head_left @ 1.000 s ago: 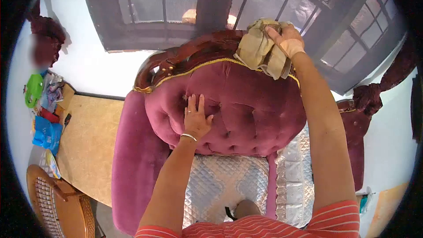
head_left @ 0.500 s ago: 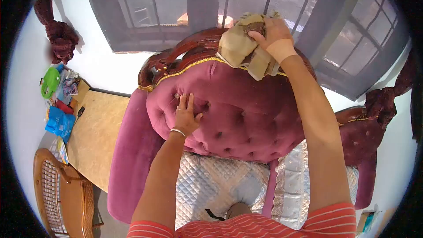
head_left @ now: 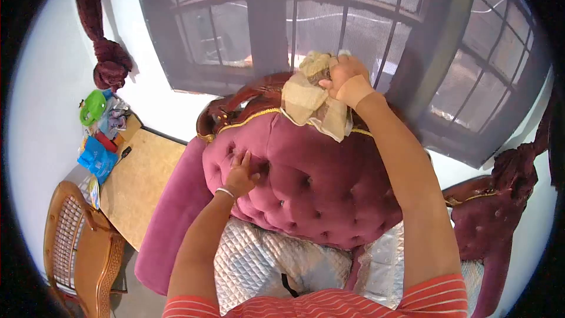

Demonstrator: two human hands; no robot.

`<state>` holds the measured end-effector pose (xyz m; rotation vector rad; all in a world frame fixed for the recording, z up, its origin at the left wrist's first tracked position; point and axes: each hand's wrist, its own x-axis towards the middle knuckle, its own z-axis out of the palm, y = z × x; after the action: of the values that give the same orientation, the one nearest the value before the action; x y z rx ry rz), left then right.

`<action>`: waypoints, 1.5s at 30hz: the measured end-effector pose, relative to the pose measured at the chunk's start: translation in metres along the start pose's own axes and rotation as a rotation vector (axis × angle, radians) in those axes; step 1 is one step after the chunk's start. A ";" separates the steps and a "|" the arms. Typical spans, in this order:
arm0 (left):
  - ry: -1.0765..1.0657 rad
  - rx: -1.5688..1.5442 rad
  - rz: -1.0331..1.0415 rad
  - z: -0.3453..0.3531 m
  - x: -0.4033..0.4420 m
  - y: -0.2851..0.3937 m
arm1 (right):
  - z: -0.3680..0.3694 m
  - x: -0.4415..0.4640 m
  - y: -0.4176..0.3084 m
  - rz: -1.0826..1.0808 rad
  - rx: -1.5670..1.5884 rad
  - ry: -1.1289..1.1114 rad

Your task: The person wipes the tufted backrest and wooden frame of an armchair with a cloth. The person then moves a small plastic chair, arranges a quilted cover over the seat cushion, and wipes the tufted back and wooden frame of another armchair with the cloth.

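In the head view, a person leans over a sofa, 2 bare hands at its tufted plum backrest [head_left: 335, 171]. The right hand [head_left: 349, 78] has its grip clamped on a bunched tan cloth [head_left: 307, 101], which drapes over the carved wooden rim [head_left: 266, 88] and gold braid; the gathered hold likely keeps the loose folds under control. The left hand [head_left: 239, 178] (a pale bracelet [head_left: 225, 191] at its wrist) presses on the velvet, its grip apart and holding nothing, apparently to brace the reach. A blue packet [head_left: 97, 158] lies on the surface [head_left: 144, 174] beside the sofa.
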<state>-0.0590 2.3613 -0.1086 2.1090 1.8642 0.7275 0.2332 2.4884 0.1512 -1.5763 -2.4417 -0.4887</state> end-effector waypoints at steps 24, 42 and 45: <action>1.138 -0.621 1.250 -0.371 -0.131 0.347 | 0.030 -0.012 -0.021 0.028 -0.192 0.250; 0.859 -0.689 1.144 -0.320 -0.100 0.342 | 0.065 -0.141 0.067 0.122 0.133 0.231; 0.665 -0.737 0.889 -0.277 -0.053 0.319 | 0.058 -0.151 0.082 0.272 0.267 0.255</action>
<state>0.0712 2.2169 0.2705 2.1834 0.4736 2.0955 0.3717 2.4132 0.0608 -1.5887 -1.9751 -0.2818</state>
